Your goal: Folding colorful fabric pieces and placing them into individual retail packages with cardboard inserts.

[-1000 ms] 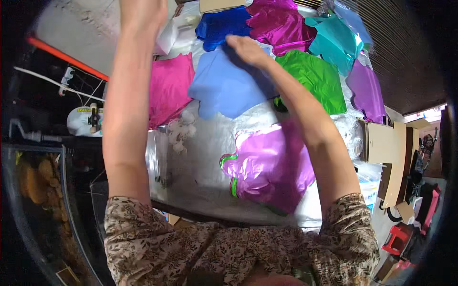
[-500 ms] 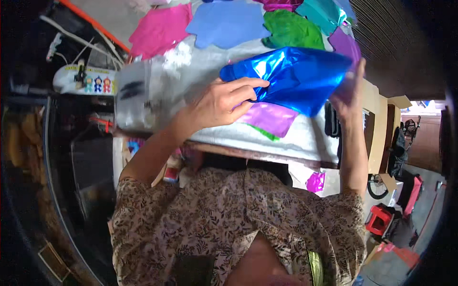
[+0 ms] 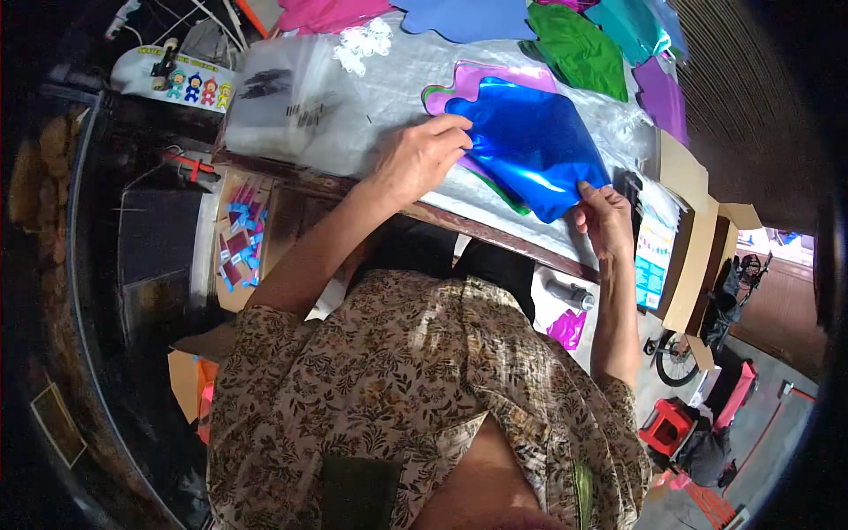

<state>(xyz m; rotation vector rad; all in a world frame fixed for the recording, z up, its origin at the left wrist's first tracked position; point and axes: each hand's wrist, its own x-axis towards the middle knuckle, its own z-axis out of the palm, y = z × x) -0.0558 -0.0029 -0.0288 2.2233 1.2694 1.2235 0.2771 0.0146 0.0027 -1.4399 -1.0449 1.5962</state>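
Note:
A shiny blue foil sheet (image 3: 534, 141) with a wavy edge lies spread over a pink-purple foil sheet (image 3: 464, 84) on the white-covered table. Under these, a green edge (image 3: 512, 205) peeks out. My left hand (image 3: 426, 152) is closed at the blue sheet's left edge, thumb and fingers pinching it. At the sheet's lower right corner, my right hand (image 3: 608, 215) pinches it between thumb and forefinger.
Toward the table's far side lie pink (image 3: 331, 13), light blue (image 3: 464, 18), green (image 3: 579, 57), teal (image 3: 629, 31) and purple (image 3: 661, 95) foil pieces. Clear plastic bags (image 3: 274, 102) rest at left. An open cardboard box (image 3: 689, 238) stands at right.
The blue sheet has come down from a raised, tilted position onto the pink-purple one. My right hand has moved down and nearer to me, to the sheet's near corner.

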